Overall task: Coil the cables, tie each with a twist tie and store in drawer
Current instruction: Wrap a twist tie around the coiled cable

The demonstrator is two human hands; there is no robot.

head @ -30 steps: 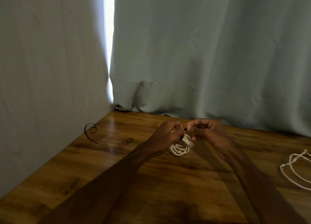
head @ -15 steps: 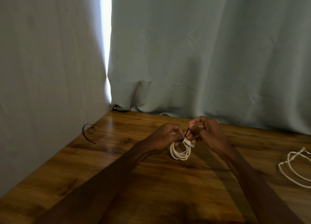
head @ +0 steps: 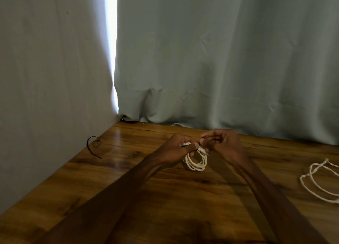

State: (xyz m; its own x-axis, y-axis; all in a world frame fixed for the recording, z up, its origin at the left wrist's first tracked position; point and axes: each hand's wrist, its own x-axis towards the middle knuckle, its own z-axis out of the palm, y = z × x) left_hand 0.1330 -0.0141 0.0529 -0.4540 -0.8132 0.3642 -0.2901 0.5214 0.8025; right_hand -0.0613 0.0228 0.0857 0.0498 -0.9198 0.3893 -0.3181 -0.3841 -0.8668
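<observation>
A small coil of white cable [head: 196,162] hangs just above the wooden table [head: 165,198], held at its top by my left hand [head: 176,148], whose thumb and fingers pinch the bundle. My right hand [head: 222,144] is close beside it, fingertips pinching a thin black twist tie [head: 203,137] at the top of the coil. A second white cable [head: 319,181] lies loosely looped on the table at the far right, partly cut off by the frame edge. Another black twist tie [head: 94,145] lies curled on the table at the left, near the curtain.
Pale curtains [head: 201,60] hang along the back and left sides of the table, with a bright gap of light between them. A short bit of white cable [head: 176,124] peeks out under the back curtain. No drawer is in view.
Both hands stay together at the top of the coil. My right hand's fingers have shifted slightly up and to the right with the tie. The coil hangs much as before.
</observation>
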